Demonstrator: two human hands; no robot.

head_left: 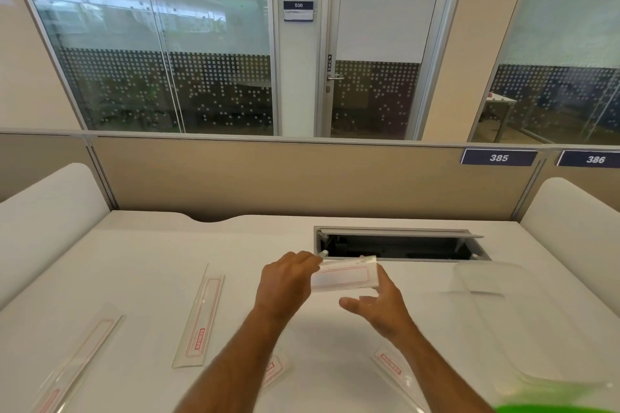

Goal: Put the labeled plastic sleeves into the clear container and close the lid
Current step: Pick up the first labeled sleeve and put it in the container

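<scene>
Here, from the head view, we see the left hand (288, 282) pinching one folded labeled sleeve (342, 277) above the desk (151, 261), seemingly to shorten it; the right hand (379, 298) supports it, fingers relaxed. The clear container (523, 318) waits right; other sleeves (201, 322) lie near-left.

Door "PUSH" (329, 63); plaques (499, 157) "385", "386".

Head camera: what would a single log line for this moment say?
left hand: pinches sleeve | right hand: open, under sleeve | clear container: open, right | sleeves on table: four
</scene>
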